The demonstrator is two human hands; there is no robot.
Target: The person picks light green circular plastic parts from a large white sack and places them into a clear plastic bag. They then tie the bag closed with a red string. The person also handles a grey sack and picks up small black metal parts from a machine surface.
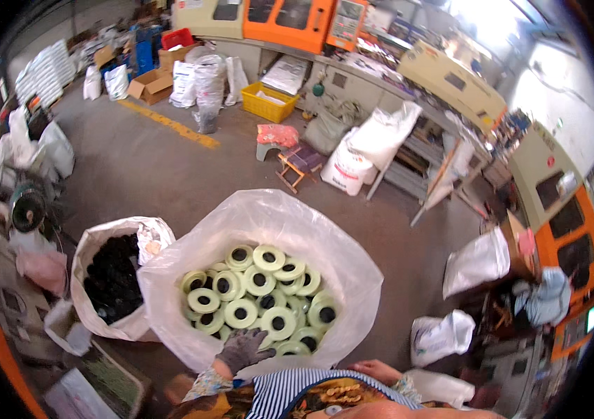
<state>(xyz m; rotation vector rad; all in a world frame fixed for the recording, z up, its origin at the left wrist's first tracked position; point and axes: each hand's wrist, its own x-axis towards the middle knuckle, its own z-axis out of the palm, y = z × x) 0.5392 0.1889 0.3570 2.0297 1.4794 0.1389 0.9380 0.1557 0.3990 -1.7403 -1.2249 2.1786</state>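
Note:
A large translucent plastic bag (325, 251) stands in front of me with its mouth wide. Inside lie many pale green ring-shaped parts (260, 281) with dark centre holes. My left hand (243, 350), in a grey glove, reaches over the bag's near rim. Its fingers are spread close to the nearest rings, and I cannot tell whether they touch. At the bag's near right side is my right hand (378, 371), bare and held low by my body. Its partly visible fingers stretch leftward with nothing seen in them.
A white sack (77, 262) of black pieces (113, 276) stands left of the bag. Ahead are a small stool (276, 140), a folding seat (302, 162), a yellow crate (269, 102) and full white sacks (348, 167). More sacks (443, 337) and orange-and-cream machines (569, 237) line the right.

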